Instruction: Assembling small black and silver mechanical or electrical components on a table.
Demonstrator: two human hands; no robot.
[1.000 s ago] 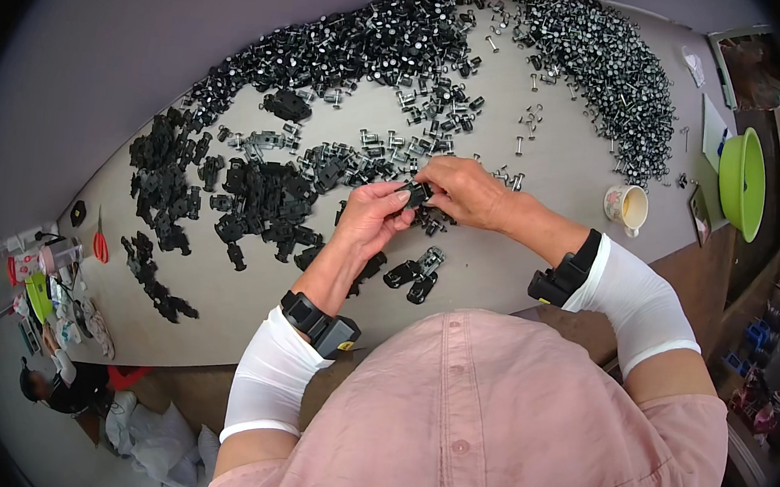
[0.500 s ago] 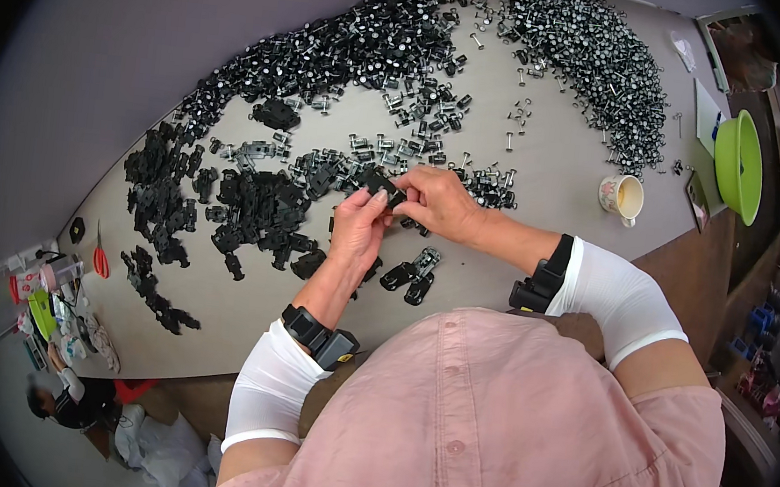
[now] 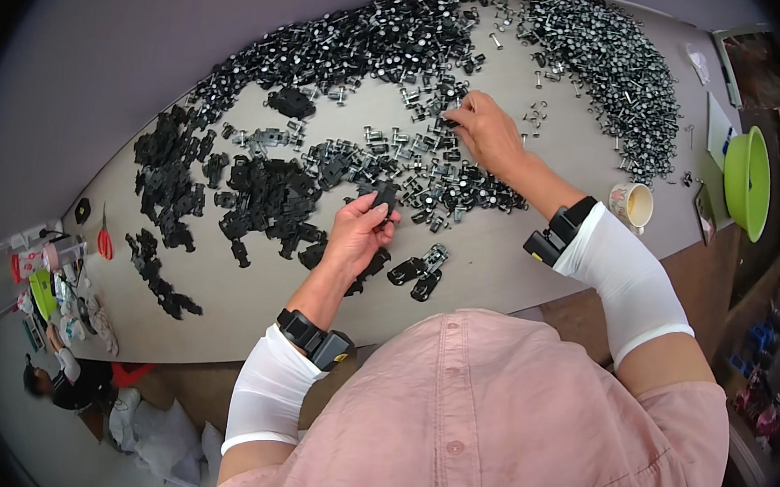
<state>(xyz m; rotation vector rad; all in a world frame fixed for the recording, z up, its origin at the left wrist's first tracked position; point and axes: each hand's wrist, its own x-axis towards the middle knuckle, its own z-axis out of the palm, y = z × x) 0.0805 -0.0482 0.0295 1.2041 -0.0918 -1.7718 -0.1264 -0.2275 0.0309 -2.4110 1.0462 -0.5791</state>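
The left hand is raised just above the table, its fingers in a closed grip around a small black plastic part that sticks up past the fingertips. Just beside this hand, toward the person, a few finished black pieces lie together on the bare tabletop. To its left spreads a dense patch of loose black plastic parts.

The right hand reaches farther out across the table, fingers bent down and pinching into a scatter of small black-and-silver metal pieces; whether the grip has closed on one of them cannot be told, since the fingertips hide it. A long heap of black-and-silver parts runs along the far side of the table, and a heap of silver screws lies at the far right.

Both forearms wear white sleeves and a dark wrist device. A cream mug stands near the right wrist, and a green bowl sits at the table's right end. Red-handled scissors lie well apart at the left edge.
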